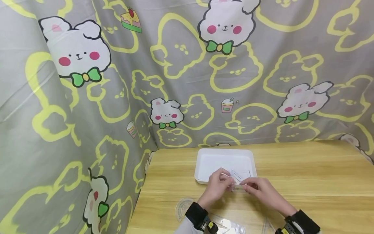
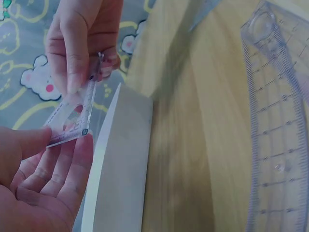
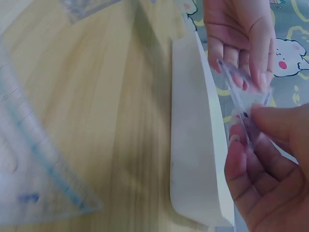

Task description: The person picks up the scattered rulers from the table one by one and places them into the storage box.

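Both hands meet over the front edge of a white tray (image 1: 225, 151) on a wooden table (image 1: 306, 175). Between them is a small clear plastic ruler (image 1: 237, 186). My left hand (image 1: 228, 180) pinches one end and my right hand (image 1: 244, 186) pinches the other. In the left wrist view the ruler (image 2: 72, 113) runs from my left hand (image 2: 63, 142) up to my right hand (image 2: 89, 72), beside the tray wall (image 2: 120, 169). The right wrist view shows my right hand (image 3: 246, 126) and left hand (image 3: 241, 72) on the ruler (image 3: 239, 94), blurred, over the tray (image 3: 193, 145).
Other clear pieces (image 1: 239, 174) lie in the tray. On the table near me are a clear protractor (image 1: 182, 208), a clear plastic bag (image 1: 230, 227), a set square (image 3: 34, 179) and a long clear ruler (image 2: 277, 121). Bunny-print cloth (image 1: 87, 97) hangs behind and on the left.
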A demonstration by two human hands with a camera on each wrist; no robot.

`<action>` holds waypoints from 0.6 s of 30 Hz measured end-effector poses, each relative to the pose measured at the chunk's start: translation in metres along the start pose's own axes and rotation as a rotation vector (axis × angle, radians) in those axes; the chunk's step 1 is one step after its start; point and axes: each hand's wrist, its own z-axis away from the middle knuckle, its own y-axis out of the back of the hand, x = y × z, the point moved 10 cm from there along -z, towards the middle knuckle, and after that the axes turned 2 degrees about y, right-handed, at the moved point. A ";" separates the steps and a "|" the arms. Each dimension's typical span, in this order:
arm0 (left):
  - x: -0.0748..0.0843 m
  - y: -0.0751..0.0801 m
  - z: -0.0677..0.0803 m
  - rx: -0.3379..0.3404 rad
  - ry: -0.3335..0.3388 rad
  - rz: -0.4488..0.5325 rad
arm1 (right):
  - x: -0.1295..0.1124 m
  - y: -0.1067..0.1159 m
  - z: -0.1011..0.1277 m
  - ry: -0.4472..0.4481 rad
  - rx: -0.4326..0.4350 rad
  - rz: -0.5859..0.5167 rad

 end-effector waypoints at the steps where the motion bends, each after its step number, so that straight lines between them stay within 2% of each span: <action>1: 0.000 0.003 -0.002 0.007 -0.002 0.000 | -0.001 0.000 -0.003 0.002 0.015 0.000; 6: 0.004 0.015 -0.011 0.037 -0.018 0.008 | 0.000 0.002 -0.018 -0.046 0.066 -0.037; 11: 0.006 0.026 -0.018 0.062 -0.016 0.009 | 0.010 0.015 -0.030 -0.150 0.129 -0.052; 15: 0.005 0.032 -0.022 0.043 -0.014 -0.035 | 0.015 0.022 -0.043 -0.162 0.167 -0.048; 18: 0.007 0.036 -0.027 0.018 -0.029 -0.118 | 0.017 0.022 -0.055 -0.140 0.168 -0.031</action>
